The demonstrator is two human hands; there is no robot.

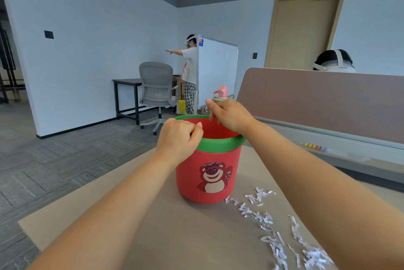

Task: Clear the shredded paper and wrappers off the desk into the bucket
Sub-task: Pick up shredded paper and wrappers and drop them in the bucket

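Observation:
A red bucket (188, 184) with a green rim and a bear sticker stands on the beige desk (166, 232). My left hand (178, 137) is curled into a fist at the bucket's near-left rim, and nothing shows in it. My right hand (228, 116) hovers over the far side of the opening, fingers bent down and thumb stuck out, with nothing visible between them. White shredded paper (269, 221) lies scattered on the desk to the right of the bucket, running toward the near right corner under my right forearm. No wrappers are in sight.
A pink-capped bottle (222, 91) stands behind the bucket. A brown partition (317, 101) walls the desk's right side, with a person's head behind it. Farther off are a grey office chair (156, 88), a dark table, a whiteboard (217, 66) and a standing person. The desk's left edge drops to carpet.

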